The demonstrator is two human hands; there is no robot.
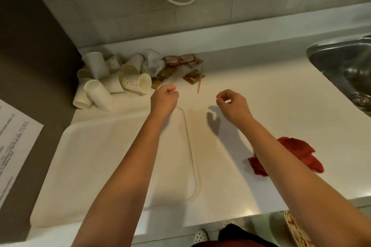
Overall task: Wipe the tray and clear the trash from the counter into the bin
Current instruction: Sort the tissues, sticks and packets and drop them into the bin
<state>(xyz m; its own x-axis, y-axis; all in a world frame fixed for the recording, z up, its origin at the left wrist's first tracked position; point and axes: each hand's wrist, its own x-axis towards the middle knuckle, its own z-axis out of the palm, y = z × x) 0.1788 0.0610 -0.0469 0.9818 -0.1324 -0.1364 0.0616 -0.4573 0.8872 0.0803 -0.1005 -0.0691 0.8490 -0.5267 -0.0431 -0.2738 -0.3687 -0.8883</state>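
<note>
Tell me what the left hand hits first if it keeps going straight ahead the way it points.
Probably the sauce packets just beyond the left hand, with the dotted paper cup close beside that line; height above the counter is unclear.

Printed sheet [14, 142] at left: text too blurred; nothing legible

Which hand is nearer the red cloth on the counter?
Right. The right hand is up-left of the red cloth, its forearm passing over the cloth. The left hand is farther left, by the cups.

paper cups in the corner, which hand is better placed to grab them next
Left. The left hand is right beside the paper cups; the right hand is farther off, over bare counter. Neither visibly holds anything.
</note>
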